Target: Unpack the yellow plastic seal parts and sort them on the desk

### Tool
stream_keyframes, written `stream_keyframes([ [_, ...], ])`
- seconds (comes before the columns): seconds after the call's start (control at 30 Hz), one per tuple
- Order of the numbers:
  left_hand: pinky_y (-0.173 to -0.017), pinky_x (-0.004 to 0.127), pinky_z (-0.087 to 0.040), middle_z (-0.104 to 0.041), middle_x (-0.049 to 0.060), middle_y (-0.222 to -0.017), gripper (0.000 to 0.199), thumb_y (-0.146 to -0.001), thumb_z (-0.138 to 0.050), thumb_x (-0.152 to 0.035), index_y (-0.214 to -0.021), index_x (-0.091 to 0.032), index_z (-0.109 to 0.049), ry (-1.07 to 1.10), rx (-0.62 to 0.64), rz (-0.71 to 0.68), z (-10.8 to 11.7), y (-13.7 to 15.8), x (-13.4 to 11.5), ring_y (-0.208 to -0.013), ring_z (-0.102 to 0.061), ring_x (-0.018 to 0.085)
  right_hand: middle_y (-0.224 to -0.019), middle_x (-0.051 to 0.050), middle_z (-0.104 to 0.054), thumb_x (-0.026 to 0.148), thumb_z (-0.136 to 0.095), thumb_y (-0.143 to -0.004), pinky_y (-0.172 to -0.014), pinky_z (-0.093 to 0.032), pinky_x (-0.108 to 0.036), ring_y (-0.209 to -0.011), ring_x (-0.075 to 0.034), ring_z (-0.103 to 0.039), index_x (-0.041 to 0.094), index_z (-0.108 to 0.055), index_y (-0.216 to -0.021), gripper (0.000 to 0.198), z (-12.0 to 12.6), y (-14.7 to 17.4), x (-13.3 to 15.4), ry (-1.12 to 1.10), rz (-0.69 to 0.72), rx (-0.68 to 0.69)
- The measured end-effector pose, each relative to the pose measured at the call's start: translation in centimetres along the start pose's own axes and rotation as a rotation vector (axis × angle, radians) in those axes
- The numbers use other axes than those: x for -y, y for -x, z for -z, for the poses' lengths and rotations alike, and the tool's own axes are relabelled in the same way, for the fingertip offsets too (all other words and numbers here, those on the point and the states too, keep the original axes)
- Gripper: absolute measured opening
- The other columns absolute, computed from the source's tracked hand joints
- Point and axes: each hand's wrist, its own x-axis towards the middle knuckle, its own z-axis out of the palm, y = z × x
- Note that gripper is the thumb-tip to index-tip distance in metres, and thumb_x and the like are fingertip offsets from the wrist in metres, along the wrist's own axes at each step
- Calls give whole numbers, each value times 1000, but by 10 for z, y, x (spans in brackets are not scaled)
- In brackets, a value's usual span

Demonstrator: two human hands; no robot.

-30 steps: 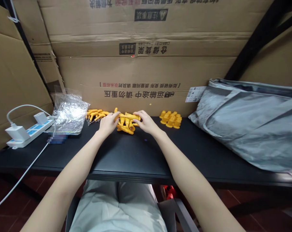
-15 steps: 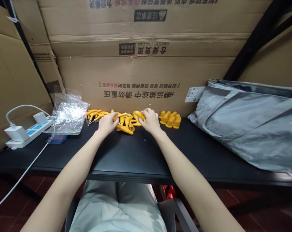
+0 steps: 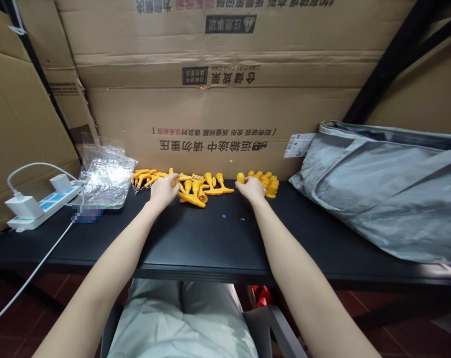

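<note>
My left hand (image 3: 164,190) is closed around a yellow T-shaped plastic handle (image 3: 175,182), one end of which sticks up past the fingers. Beside it lies a pile of similar yellow T-shaped handles (image 3: 191,198), some with cone-shaped sockets and bits of metal chain. More yellow pieces (image 3: 145,175) with chain spread to the left of that hand. Further right, my right hand (image 3: 253,190) pinches a small yellow flanged cap (image 3: 240,177) between thumb and fingers. Right behind that hand stands a cluster of matching yellow caps (image 3: 272,186), partly hidden by it.
A cardboard sheet (image 3: 214,109) rises behind the black table (image 3: 195,243). At left are a power strip (image 3: 48,204) with white cables and clear plastic bags (image 3: 106,174). A large grey bag (image 3: 382,199) fills the right side. A small blue disc (image 3: 224,216) lies in front.
My right hand has moved right, from the T-shaped handles to the caps, and now holds one cap. Handles it covered are visible. The left hand has stayed nearly still.
</note>
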Motion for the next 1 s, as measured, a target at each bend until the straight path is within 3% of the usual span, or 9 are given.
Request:
stream_keyframes([
  [0.2, -74, 30, -47, -72, 7, -90, 34, -86, -45, -21, -116, -23, -60, -8, -9, 10, 0, 0, 1, -88, -67, 24, -121, -19, -61, 30, -57, -79, -93, -42, -47, -116, -34, -54, 14, -66, -111, 36, 0, -8, -19, 55, -151, 47],
  [0.33, -74, 30, -46, -71, 8, -92, 33, -85, -44, -18, -114, -23, -60, -2, -13, 22, 1, 0, 1, -89, -66, 24, -117, -20, -63, 27, -55, -81, -90, -44, -47, -113, -33, -57, 15, -62, -115, 37, -7, -11, -27, 43, -184, 35],
  [0.5, -75, 30, -46, -71, 7, -90, 31, -85, -44, -18, -112, -22, -59, 28, -43, 32, -1, -2, 4, -88, -66, 23, -121, -23, -60, 28, -56, -84, -87, -45, -46, -112, -34, -58, 13, -49, -128, 48, -11, -9, -32, -15, -237, -11],
  [0.73, -73, 29, -46, -70, 5, -85, 30, -85, -44, -17, -109, -24, -59, 87, -90, 45, -7, -5, 13, -83, -66, 21, -121, -22, -61, 24, -57, -83, -88, -45, -42, -111, -31, -60, 13, -32, -137, 60, -6, -2, -28, -76, -238, -62],
  [0.9, -77, 29, -48, -69, 4, -86, 29, -82, -44, -12, -103, -23, -60, 253, -154, 87, -11, -10, 22, -83, -66, 19, -121, -21, -61, 24, -52, -85, -89, -44, -43, -110, -32, -61, 13, -35, -135, 54, -2, 1, -20, -61, -191, -72],
  [1.0, -77, 28, -51, -68, 4, -86, 32, -80, -41, -9, -105, -21, -58, 489, -186, 157, -14, -16, 28, -78, -65, 16, -116, -22, -62, 24, -47, -87, -88, -44, -44, -107, -33, -61, 12, -41, -129, 45, -2, 4, -14, -46, -111, -73],
])
